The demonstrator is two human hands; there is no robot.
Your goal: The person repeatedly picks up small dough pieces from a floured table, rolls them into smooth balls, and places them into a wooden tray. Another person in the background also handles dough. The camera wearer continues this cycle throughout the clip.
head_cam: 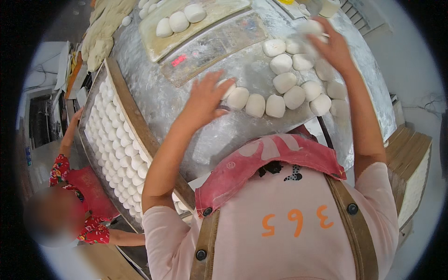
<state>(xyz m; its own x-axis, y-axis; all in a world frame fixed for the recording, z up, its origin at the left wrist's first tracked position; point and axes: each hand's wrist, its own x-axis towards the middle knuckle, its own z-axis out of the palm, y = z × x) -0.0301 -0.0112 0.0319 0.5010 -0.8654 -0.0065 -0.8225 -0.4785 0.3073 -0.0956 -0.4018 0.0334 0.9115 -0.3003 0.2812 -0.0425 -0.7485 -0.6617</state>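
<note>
My left hand (209,99) is over the steel worktable (217,140) with its fingers spread. Its forefinger and thumb are about a white dough ball (228,91) at the left end of a curved row, and nothing shows lifted in it. Farther right, my right hand (330,47) is blurred, with a white dough ball (310,27) between its thumb and fingers. Below and left of that hand, several rounded dough balls (285,83) lie in rough rows on the floury steel. Some at the right, beside my forearm, look blurred.
A digital scale (213,49) with a lit red display carries a pan (154,42) holding three dough balls (179,22). A mass of dough (99,42) lies at the far left. Another person (92,189) holds a tilted wooden tray (129,101) of dough balls. Stacked boards (407,154) stand right.
</note>
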